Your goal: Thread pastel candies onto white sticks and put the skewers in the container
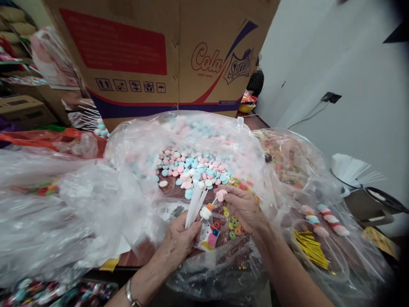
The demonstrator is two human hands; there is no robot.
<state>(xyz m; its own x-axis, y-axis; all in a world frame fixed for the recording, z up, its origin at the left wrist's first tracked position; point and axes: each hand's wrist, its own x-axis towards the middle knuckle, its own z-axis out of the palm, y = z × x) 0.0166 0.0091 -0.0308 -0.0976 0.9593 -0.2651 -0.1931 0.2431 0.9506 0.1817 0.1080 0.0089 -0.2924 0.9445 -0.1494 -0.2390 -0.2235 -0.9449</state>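
Left hand [181, 237] gripping white sticks [193, 208], right hand [245, 208] pinching a pink candy [221, 195], loose pastel candies [191, 164] just beyond both hands

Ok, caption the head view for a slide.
Left hand holding white sticks, right hand pinching a pink candy, pastel candies piled beyond.
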